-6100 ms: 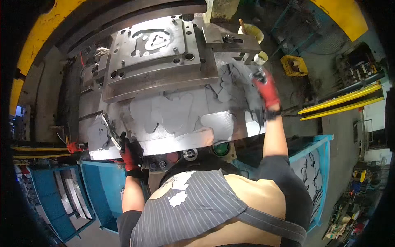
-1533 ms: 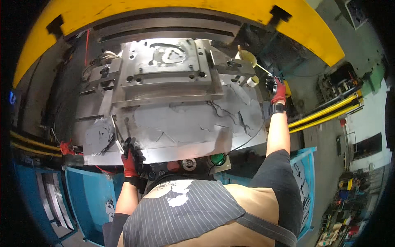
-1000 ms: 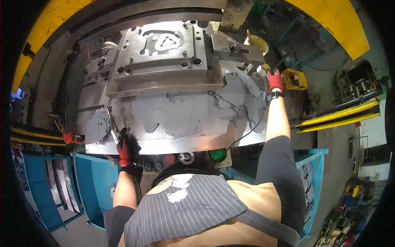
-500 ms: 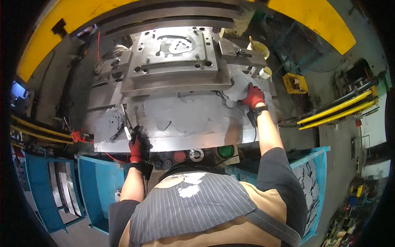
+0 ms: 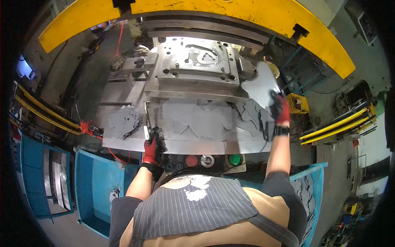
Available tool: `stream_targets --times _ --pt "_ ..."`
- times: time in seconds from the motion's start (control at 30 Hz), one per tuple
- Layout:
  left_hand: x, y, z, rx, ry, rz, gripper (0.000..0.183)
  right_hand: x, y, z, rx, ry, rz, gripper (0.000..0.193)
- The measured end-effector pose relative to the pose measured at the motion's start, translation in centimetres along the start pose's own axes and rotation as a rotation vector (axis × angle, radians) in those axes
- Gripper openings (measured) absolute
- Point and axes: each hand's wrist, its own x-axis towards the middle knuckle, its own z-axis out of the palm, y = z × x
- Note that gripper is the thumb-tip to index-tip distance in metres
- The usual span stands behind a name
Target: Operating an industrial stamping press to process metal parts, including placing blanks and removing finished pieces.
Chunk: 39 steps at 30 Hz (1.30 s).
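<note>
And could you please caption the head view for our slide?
Right hand holds a flat sheet, left hand a tool.

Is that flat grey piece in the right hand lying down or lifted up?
Lifted: the right hand holds it by one end, and the grey piece hides part of the steel clamp beside the die.

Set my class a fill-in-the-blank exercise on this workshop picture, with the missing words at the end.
1. The raised grey sheet is held in the person's ____.
2. The left hand is gloved in black and ____.
3. On the panel, the rightmost button is ____.

Missing words: right hand; red; green.
</note>
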Motion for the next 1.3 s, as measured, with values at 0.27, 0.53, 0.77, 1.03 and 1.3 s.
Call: stream_targets --times 0.27,0.53,0.77,1.03,1.3 --pt "-3.5 4.9 4.9 0.022 -0.016 -0.020 0.016 15.5 2.7 18.5 -0.147 -0.178 -0.103 0.015" --pt "0.1 0.4 1.1 0.284 0.125 0.127 0.017 26.0 7.8 19.8 -0.689 0.011 -0.064 0.019" --pt "-1.9 2.4 2.7 0.237 0.090 0.089 0.013 23.2 4.8 19.2 -0.241 -0.523 0.153 0.020" --pt "-0.3 0.6 1.0 0.167 0.083 0.044 0.014 23.9 4.9 18.9 -0.063 -0.651 0.126 0.012" --pt "1.1 -0.4 0.4 0.198 0.066 0.045 0.018 26.9 6.6 18.9 -1.027 -0.297 -0.166 0.029"
